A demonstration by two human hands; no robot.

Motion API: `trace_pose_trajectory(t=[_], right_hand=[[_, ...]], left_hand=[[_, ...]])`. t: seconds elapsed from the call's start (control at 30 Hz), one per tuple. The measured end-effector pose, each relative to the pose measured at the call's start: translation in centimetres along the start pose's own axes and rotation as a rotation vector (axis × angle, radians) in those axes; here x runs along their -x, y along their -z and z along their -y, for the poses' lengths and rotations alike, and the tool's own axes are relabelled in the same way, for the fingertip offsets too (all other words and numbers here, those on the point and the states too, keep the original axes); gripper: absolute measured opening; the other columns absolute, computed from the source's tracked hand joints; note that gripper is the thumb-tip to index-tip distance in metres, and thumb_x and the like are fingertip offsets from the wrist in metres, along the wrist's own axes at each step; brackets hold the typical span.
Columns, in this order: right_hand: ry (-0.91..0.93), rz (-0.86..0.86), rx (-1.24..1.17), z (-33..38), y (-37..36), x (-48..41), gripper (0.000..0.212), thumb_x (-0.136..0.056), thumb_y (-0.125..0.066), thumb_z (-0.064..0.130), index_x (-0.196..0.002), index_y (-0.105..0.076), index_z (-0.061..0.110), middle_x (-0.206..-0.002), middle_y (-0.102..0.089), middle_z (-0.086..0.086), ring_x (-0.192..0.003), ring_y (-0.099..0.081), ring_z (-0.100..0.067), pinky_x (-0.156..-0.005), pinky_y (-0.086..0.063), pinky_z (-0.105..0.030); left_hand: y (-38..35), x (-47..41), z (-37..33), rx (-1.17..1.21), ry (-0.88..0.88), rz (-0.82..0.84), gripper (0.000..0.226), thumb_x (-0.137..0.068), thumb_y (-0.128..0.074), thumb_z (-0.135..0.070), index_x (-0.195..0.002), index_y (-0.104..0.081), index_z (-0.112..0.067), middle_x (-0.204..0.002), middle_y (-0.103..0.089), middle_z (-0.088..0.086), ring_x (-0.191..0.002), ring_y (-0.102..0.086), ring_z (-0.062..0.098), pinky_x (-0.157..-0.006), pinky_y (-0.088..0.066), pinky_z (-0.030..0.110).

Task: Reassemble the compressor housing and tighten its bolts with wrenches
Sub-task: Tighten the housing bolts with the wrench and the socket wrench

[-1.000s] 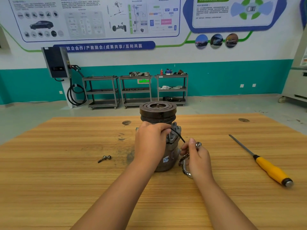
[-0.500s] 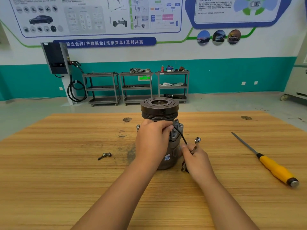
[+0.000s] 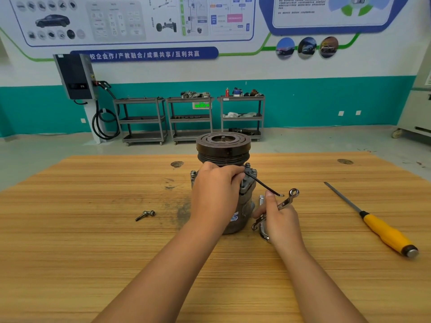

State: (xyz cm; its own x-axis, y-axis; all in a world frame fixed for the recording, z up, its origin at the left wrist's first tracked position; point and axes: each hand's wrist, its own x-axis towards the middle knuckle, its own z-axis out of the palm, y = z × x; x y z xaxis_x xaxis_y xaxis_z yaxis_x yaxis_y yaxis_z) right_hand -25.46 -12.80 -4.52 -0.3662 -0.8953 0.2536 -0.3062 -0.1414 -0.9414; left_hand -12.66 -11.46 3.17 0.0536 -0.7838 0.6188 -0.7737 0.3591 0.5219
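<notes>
The compressor (image 3: pixel 223 148) stands upright in the middle of the wooden table (image 3: pixel 93 241), its dark pulley on top and its grey housing below. My left hand (image 3: pixel 215 194) is wrapped around the housing just under the pulley, fingers curled at the bolt flange. A black wire (image 3: pixel 263 186) runs out from the housing to the right. My right hand (image 3: pixel 281 221) holds a small silver ring wrench (image 3: pixel 283 202) beside the housing, with its ring end pointing up and to the right. Under that hand lies another silvery tool (image 3: pixel 263 233), partly hidden.
Two loose bolts (image 3: pixel 145 215) lie on the table left of the compressor. A file with a yellow handle (image 3: pixel 384 231) lies to the right. Behind the table are metal shelf carts (image 3: pixel 190 117) and a wall charger (image 3: pixel 75 76).
My right hand has lifted the wrench and turned it, so its ring end now points further up and right. My left hand stays on the housing.
</notes>
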Motion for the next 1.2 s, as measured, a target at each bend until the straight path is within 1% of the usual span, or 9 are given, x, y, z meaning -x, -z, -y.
trace_pose_trajectory(t=[0.07, 0.27, 0.5, 0.63, 0.73, 0.87, 0.97, 1.1, 1.2], right_hand=[[0.008, -0.016, -0.004, 0.1, 0.0, 0.1, 0.062, -0.100, -0.037, 0.038, -0.050, -0.065, 0.015, -0.059, -0.064, -0.008, -0.050, -0.054, -0.002, -0.049, -0.032, -0.017], [0.043, -0.074, -0.106, 0.5, 0.1, 0.5, 0.064, -0.100, -0.035, 0.037, -0.047, -0.062, 0.014, -0.046, -0.055, -0.005, -0.047, -0.053, -0.001, -0.051, -0.034, -0.022], [0.083, -0.104, -0.134, 0.6, 0.2, 0.6, 0.064, -0.102, -0.035, 0.029, -0.045, -0.059, 0.016, -0.044, -0.052, 0.005, -0.050, -0.052, 0.006, -0.045, -0.032, -0.006], [0.058, -0.105, -0.143, 0.6, 0.1, 0.6, 0.066, -0.102, -0.033, 0.032, -0.044, -0.058, 0.017, -0.044, -0.053, 0.005, -0.050, -0.053, 0.006, -0.053, -0.036, -0.019], [0.022, -0.097, -0.174, 0.8, 0.2, 0.6, 0.069, -0.103, -0.028, 0.036, -0.042, -0.056, 0.017, -0.036, -0.045, 0.004, -0.036, -0.044, -0.006, -0.050, -0.030, -0.026], [-0.219, 0.117, -0.522, 1.5, 1.4, 0.0, 0.070, -0.101, -0.031, 0.033, -0.034, -0.044, 0.016, -0.034, -0.035, -0.003, -0.031, -0.032, -0.017, -0.039, -0.026, -0.019], [-0.350, 0.383, -0.895, 2.5, 3.1, -0.5, 0.060, -0.094, -0.038, 0.031, -0.036, -0.043, 0.015, -0.031, -0.025, 0.003, -0.026, -0.027, -0.010, -0.030, -0.024, -0.013], [-0.314, 0.456, -0.969, 3.9, 3.9, -1.0, 0.049, -0.081, -0.047, 0.047, -0.047, -0.062, 0.014, -0.032, -0.036, 0.003, -0.030, -0.043, -0.008, -0.031, -0.033, -0.014], [-0.324, 0.509, -0.994, 4.4, 4.7, -1.3, 0.042, -0.077, -0.050, 0.045, -0.052, -0.066, 0.016, -0.035, -0.044, 0.003, -0.032, -0.049, -0.008, -0.031, -0.036, -0.015]], left_hand=[[0.0, 0.0, -0.1, -0.002, -0.001, -0.007, 0.026, -0.093, -0.058, -0.031, -0.117, -0.068, -0.028, -0.084, -0.046, -0.006, -0.096, -0.048, 0.014, -0.076, -0.035, 0.024], [0.0, 0.1, 0.3, 0.012, -0.016, -0.044, 0.023, -0.092, -0.061, -0.029, -0.113, -0.071, -0.026, -0.081, -0.042, -0.011, -0.087, -0.043, 0.009, -0.071, -0.028, 0.020], [-0.1, -0.1, 0.9, 0.029, -0.021, -0.002, 0.022, -0.091, -0.062, -0.030, -0.111, -0.071, -0.028, -0.087, -0.049, -0.007, -0.085, -0.040, 0.006, -0.071, -0.026, 0.016], [-0.5, 0.3, 0.7, 0.004, -0.068, 0.024, 0.022, -0.090, -0.062, -0.029, -0.110, -0.072, -0.029, -0.080, -0.042, -0.010, -0.098, -0.050, 0.016, -0.078, -0.034, 0.022], [-0.7, 0.3, 0.8, -0.006, -0.093, 0.030, 0.021, -0.090, -0.063, -0.027, -0.109, -0.072, -0.027, -0.086, -0.063, -0.006, -0.103, -0.050, 0.016, -0.082, -0.037, 0.025], [-0.5, 0.2, 0.9, 0.002, -0.130, 0.039, 0.020, -0.090, -0.064, -0.025, -0.107, -0.073, -0.027, -0.102, -0.071, -0.009, -0.105, -0.049, 0.016, -0.087, -0.037, 0.030], [-0.3, 0.7, 1.5, -0.088, -0.210, 0.017, 0.028, -0.089, -0.064, -0.032, -0.117, -0.066, -0.034, -0.107, -0.068, -0.016, -0.105, -0.048, 0.014, -0.077, -0.017, 0.028], [-0.3, 1.9, 3.0, -0.063, -0.284, -0.059, 0.065, -0.081, -0.060, -0.049, -0.141, -0.040, -0.032, -0.108, -0.064, -0.016, -0.103, -0.050, 0.009, -0.087, -0.019, 0.031], [-0.3, 2.1, 5.1, 0.083, -0.291, -0.155, 0.081, -0.077, -0.052, -0.065, -0.143, -0.022, -0.029, -0.126, -0.053, -0.004, -0.118, -0.041, 0.009, -0.102, -0.025, 0.035]])
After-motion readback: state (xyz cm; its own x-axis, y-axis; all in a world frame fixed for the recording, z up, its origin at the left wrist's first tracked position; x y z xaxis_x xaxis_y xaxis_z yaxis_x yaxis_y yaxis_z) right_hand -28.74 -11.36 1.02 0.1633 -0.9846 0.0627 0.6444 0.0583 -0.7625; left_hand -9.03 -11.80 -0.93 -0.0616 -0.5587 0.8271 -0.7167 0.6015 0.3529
